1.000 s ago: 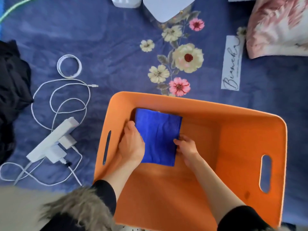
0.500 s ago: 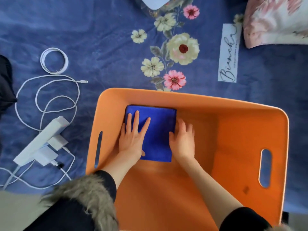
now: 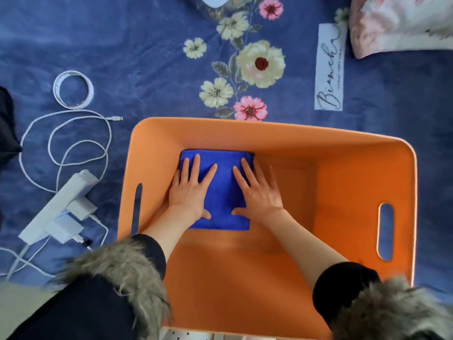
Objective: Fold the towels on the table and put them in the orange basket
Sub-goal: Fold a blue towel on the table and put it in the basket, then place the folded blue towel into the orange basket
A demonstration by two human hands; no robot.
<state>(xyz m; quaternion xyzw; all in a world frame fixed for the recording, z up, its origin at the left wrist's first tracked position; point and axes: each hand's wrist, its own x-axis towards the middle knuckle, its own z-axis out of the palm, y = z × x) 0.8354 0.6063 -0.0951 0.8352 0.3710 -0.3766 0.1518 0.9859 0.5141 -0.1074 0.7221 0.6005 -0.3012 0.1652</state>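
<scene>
A folded blue towel point(image 3: 221, 192) lies flat on the bottom of the orange basket point(image 3: 343, 153), in its far left corner. My left hand point(image 3: 190, 190) presses flat on the towel's left part with straight, spread fingers. On the towel's right edge my right hand point(image 3: 261, 192) lies flat too, its outer fingers reaching onto the basket floor. Neither hand grips the cloth.
The basket stands on a blue floral blanket point(image 3: 147, 57). To its left lie a white power strip with plugs point(image 3: 58, 209), loose white cables point(image 3: 78, 133) and a coiled cable point(image 3: 73, 89). A pink floral pillow point(image 3: 402, 23) lies at the far right. Dark cloth point(image 3: 6, 126) shows at the left edge.
Both hands went from holding the towel's sides to lying flat on it. The towel now lies squared in the far left corner, and my right hand slid further onto it.
</scene>
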